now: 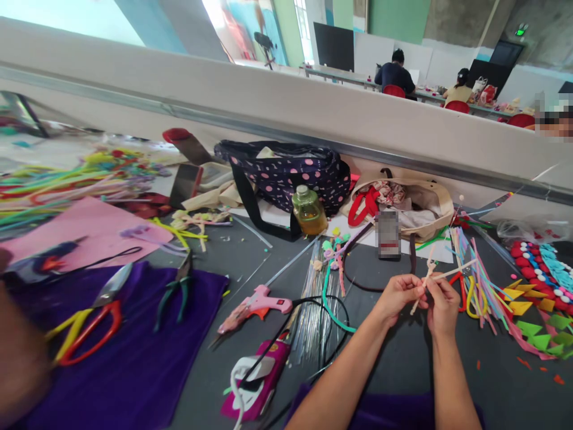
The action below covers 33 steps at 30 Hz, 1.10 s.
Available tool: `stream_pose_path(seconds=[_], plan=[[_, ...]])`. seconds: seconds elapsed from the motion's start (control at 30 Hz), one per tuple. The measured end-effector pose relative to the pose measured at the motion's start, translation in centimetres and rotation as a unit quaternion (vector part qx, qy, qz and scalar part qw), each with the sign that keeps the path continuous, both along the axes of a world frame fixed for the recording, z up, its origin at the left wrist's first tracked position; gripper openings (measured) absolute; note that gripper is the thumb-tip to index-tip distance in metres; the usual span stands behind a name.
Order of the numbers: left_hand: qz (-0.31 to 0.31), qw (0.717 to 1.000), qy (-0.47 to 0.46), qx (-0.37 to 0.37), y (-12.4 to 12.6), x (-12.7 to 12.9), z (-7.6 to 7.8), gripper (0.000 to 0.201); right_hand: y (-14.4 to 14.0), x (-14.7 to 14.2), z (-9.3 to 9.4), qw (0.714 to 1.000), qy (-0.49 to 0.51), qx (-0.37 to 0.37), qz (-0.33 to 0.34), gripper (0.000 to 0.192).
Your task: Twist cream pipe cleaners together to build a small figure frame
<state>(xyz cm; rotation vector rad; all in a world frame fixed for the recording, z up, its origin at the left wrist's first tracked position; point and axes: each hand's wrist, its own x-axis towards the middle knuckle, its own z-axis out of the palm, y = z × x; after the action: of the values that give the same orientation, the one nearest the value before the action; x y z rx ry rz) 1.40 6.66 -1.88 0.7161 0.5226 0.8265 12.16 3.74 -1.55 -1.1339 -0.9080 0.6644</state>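
Note:
In the head view, my left hand (404,292) and my right hand (443,301) meet over the dark table at right of centre. The fingertips of both pinch a cream pipe cleaner (430,270), which looks twisted around others, with one end sticking out to the right and one pointing down. The part between my fingers is hidden. Just right of my right hand lie scissors (475,297) with red and yellow handles, beside a bundle of pastel pipe cleaners (481,269). A green pipe cleaner (331,304) curves to the left of my left forearm.
A pink glue gun (255,307), clear glue sticks (313,325) and a magenta box (264,382) lie left. Farther left are scissors (96,316) and pliers (176,292) on purple cloth (147,358), and another person's blurred arm (22,358). A bottle (308,212) and bags (286,173) stand behind.

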Motion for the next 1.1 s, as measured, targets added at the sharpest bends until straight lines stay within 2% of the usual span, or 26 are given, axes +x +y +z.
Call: stream_pose_path(seconds=[0.2, 0.37, 0.53, 0.87, 1.0, 1.1], plan=[[-0.059, 0.998, -0.024, -0.007, -0.08, 0.04, -0.09, 0.038, -0.23, -0.22, 0.39, 1.000, 0.006, -0.009, 0.006, 0.021], [-0.009, 1.000, -0.004, -0.013, -0.13, 0.30, 0.37, 0.043, -0.11, 0.31, 0.05, 0.997, -0.066, 0.022, -0.042, 0.018], [0.030, 0.999, 0.020, -0.014, -0.08, 0.33, 0.46, 0.041, -0.07, 0.37, -0.15, 0.997, -0.073, 0.012, -0.027, 0.019], [-0.026, 0.999, -0.024, -0.007, -0.14, 0.08, -0.05, 0.034, -0.13, -0.14, 0.20, 1.000, 0.008, 0.003, 0.024, 0.018], [-0.050, 0.998, -0.038, -0.018, -0.14, 0.04, 0.16, 0.034, -0.16, -0.15, 0.34, 1.000, -0.011, -0.002, 0.017, 0.023], [-0.037, 0.999, -0.021, -0.024, -0.13, 0.04, 0.41, 0.037, -0.13, 0.08, 0.12, 0.998, -0.059, 0.000, -0.015, 0.019]])
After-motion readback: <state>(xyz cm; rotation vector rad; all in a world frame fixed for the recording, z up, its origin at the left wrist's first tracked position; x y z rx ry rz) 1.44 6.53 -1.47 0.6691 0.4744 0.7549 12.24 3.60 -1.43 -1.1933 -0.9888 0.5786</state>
